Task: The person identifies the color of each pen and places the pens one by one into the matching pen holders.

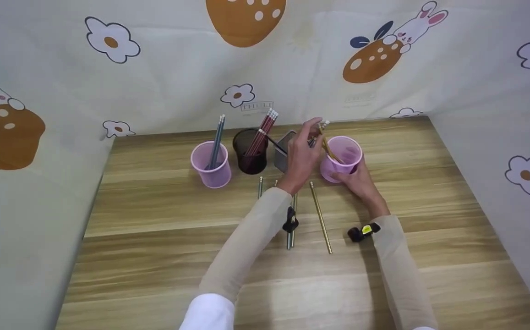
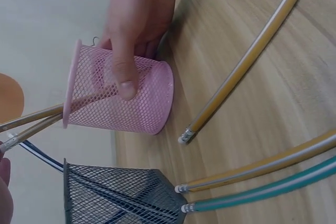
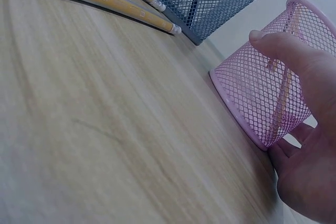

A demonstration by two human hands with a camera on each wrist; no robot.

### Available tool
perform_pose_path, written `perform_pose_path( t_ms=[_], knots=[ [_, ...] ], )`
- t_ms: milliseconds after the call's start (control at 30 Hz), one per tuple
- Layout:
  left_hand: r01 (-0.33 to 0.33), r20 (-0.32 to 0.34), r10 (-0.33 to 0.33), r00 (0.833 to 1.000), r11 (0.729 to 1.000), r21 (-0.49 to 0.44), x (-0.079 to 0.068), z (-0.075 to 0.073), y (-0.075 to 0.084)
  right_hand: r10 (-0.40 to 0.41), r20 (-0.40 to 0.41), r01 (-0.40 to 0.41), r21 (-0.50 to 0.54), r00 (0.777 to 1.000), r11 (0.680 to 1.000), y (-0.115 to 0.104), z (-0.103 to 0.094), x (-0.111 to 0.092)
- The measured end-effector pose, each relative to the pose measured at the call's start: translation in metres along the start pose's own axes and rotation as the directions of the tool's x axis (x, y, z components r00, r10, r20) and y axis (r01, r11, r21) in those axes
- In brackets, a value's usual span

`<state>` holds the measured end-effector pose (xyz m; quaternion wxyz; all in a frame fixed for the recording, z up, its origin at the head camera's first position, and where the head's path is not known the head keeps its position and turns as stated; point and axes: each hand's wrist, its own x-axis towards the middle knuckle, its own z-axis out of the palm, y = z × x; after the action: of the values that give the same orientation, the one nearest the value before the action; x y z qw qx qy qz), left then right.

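My right hand (image 1: pixel 361 183) grips the pink mesh pencil cup (image 2: pixel 121 90) from its right side, thumb along the front wall. Two yellow pencils (image 1: pixel 330 149) lean in that cup, eraser ends up. My left hand (image 1: pixel 302 151) reaches over the grey mesh holder (image 3: pixel 210 3), its fingertips pinching one of these pencils near the eraser; in the left wrist view only a bit of the fingers shows at the left edge. A yellow pencil (image 1: pixel 321 217) lies on the table in front of the cup. More yellow pencils and a green pencil (image 2: pixel 262 191) lie left of it, partly under the left forearm.
A second pink cup (image 1: pixel 215 176) with blue pencils stands at the left. Beside it is a black mesh cup (image 1: pixel 252 165) holding several dark red pencils (image 1: pixel 262 130). Dark blue pencils (image 2: pixel 39 153) lean in the grey holder. Patterned cloth (image 1: pixel 177 82) hangs behind the wooden table (image 1: pixel 145 256).
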<state>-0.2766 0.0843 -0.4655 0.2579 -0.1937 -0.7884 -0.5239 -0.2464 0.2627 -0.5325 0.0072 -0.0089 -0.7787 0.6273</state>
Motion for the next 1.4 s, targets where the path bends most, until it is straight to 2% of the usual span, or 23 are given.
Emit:
perform_pose_path(
  t_ms=[167, 433, 633, 733, 967, 1100, 1267, 1400],
  knots=[
    [-0.022, 0.018, 0.022, 1.000, 1.000, 0.017, -0.004, 0.002, -0.002, -0.005, -0.006, 0.005, 0.007, 1.000, 1.000, 0.000, 0.001, 0.000],
    [-0.005, 0.121, -0.009, 0.993, 0.993, 0.118, -0.006, 0.000, -0.002, -0.026, -0.007, 0.026, 0.019, 1.000, 0.999, 0.002, 0.002, 0.000],
    [0.006, 0.167, -0.021, 0.986, 0.996, 0.088, -0.008, -0.006, -0.002, -0.006, 0.000, 0.006, 0.040, 1.000, 0.999, 0.004, 0.002, 0.001],
    [-0.007, 0.163, -0.002, 0.987, 0.999, 0.051, -0.009, -0.012, -0.002, -0.003, 0.005, 0.003, 0.039, 1.000, 0.999, 0.004, 0.002, 0.001],
    [-0.028, 0.100, 0.026, 0.995, 1.000, 0.011, -0.014, -0.026, -0.005, -0.009, -0.006, 0.009, 0.040, 1.000, 0.999, 0.003, -0.002, 0.001],
    [-0.033, 0.085, 0.033, 0.996, 0.999, -0.008, -0.021, -0.035, -0.007, -0.012, -0.001, 0.012, 0.032, 1.000, 0.999, 0.007, -0.002, 0.002],
    [-0.031, 0.081, 0.025, 0.996, 0.997, 0.073, -0.040, -0.051, -0.016, 0.002, 0.008, -0.003, 0.049, 1.000, 0.999, 0.026, -0.003, 0.010],
    [0.020, 0.072, -0.030, 0.997, 0.991, 0.135, -0.055, -0.063, -0.026, -0.012, -0.005, 0.012, 0.054, 1.000, 0.998, 0.034, -0.001, 0.014]
  ],
)
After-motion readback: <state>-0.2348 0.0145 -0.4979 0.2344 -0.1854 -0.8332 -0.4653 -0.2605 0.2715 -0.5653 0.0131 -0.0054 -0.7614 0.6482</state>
